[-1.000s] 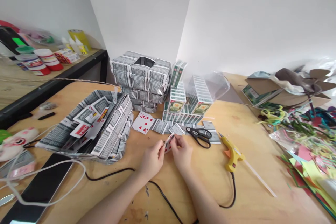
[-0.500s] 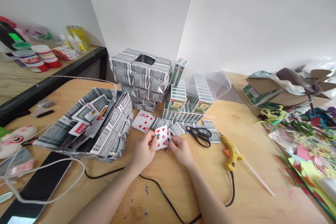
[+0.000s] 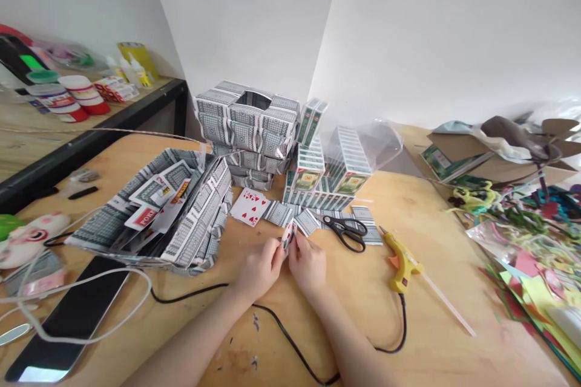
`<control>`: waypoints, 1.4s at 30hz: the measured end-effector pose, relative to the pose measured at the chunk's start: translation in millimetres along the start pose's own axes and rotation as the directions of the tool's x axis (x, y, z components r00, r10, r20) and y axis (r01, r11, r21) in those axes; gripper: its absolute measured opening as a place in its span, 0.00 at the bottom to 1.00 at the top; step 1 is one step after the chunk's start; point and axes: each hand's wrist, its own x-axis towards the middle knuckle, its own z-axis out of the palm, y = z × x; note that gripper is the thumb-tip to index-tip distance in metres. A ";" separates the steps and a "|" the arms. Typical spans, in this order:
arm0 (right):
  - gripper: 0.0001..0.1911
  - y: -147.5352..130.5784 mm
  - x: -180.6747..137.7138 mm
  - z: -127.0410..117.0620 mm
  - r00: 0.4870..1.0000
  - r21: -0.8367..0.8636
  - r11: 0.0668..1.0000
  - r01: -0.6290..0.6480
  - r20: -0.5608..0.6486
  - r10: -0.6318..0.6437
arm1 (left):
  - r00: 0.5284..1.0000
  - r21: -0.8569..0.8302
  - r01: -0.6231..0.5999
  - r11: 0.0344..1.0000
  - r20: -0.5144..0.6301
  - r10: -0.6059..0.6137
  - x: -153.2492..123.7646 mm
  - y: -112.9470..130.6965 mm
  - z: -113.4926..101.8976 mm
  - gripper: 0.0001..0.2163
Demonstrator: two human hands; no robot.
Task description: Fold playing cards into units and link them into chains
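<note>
Between my two hands a playing card (image 3: 287, 234) with red hearts is pinched, turned nearly edge-on to me. My left hand (image 3: 258, 267) grips its left side, fingers closed. My right hand (image 3: 308, 265) is closed on the other side; whether it is one card or several I cannot tell. Just beyond lie loose heart cards (image 3: 249, 206) face up, and patterned card pieces (image 3: 307, 222) face down. Black-handled scissors (image 3: 347, 231) rest on those pieces to the right. A yellow glue gun (image 3: 402, 263) with a clear glue stick lies farther right.
At left stands an open basket made of cards (image 3: 195, 230), holding loose cards. Behind are a lidded card-built box (image 3: 247, 124) and stacked green card packs (image 3: 318, 193). A black cord (image 3: 290, 338) crosses under my forearms. A phone (image 3: 68, 320) and white cable lie at left; coloured scraps (image 3: 531, 290) at right.
The card in my hands has turned from facing me to nearly edge-on. My hands have come closer together and slightly lower.
</note>
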 end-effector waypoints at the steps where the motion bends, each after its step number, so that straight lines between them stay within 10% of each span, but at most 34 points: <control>1: 0.16 0.7 1.3 -1.3 0.999 0.069 0.997 -0.032 0.025 0.031 | 0.999 -0.015 0.031 0.999 -0.010 -0.031 0.3 -0.7 0.1 0.06; 7: 0.13 8.0 12.2 -11.5 0.983 0.404 0.902 -0.151 0.154 0.096 | 0.989 -0.087 0.133 0.987 -0.053 -0.138 4.7 -3.9 -1.5 0.04; 17: 0.12 6.6 3.2 -1.2 0.997 0.010 0.997 0.079 0.000 -0.079 | 0.988 -0.141 0.154 0.978 0.026 -0.151 1.1 4.3 -0.8 0.05; 21: 0.10 6.4 3.5 -3.1 1.000 0.204 0.979 -0.019 0.011 0.017 | 0.967 -0.211 0.254 0.944 0.054 -0.248 4.1 3.2 -2.1 0.05; 26: 0.16 6.4 10.6 -6.1 0.932 0.744 0.565 -0.358 0.250 0.262 | 0.882 -0.541 0.467 0.700 0.225 -0.415 14.3 0.6 -6.6 0.05; 33: 0.19 1.9 2.9 6.9 0.830 0.811 0.188 -0.554 0.518 0.209 | 0.815 -0.690 0.565 0.453 0.383 -0.434 17.2 5.5 -7.4 0.06; 42: 0.18 -5.4 3.3 -3.9 0.864 0.784 0.362 -0.504 0.455 0.217 | 0.803 -0.689 0.585 0.428 0.417 -0.426 13.7 8.1 -4.5 0.06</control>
